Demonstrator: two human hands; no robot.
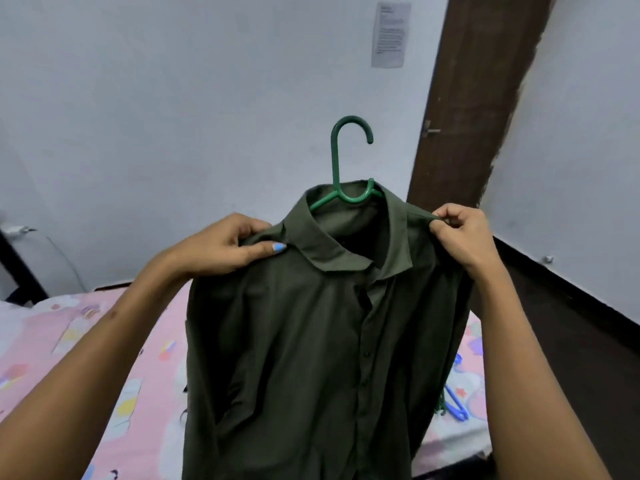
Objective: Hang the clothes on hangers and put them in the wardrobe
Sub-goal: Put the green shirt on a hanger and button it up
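Dark green shirt [311, 341] is on the green hanger [341, 168], held up in the air in front of the person and over the bed [69, 341], front placket facing the camera and buttoned as far as can be seen. Long axis of the shirt runs vertical; the hanger bar runs left-right under the shoulders, hidden by cloth except near the neck. The hook stands upright out of the collar opening, open end pointing to the person's right, above and between both hands, roughly centred, slightly nearer the right one. Left hand [225, 247] grips the left shoulder of the shirt just beside the collar, thumb on top pressing the fabric, fingers curled under. Right hand [460, 233] pinches a fold of fabric at the right shoulder seam between thumb and fingertips, pulling it outward and taut; other fingers curled in. Neither hand touches the hook. Whether either grip also has the hanger arm through the cloth cannot be told. Judgement: the shirt is seated and the shoulders are being squared up; the next move needs one hand freed to take the hook, and the right looks the closer candidate, with the left keeping the weight. Risk: releasing the shoulder pinch before the hook is held could let the shirt tip off. No wardrobe rail in view; a brown door [467, 98] stands behind right. More hangers, blue [457, 407] among them, lie on the bed near the shirt's right edge.
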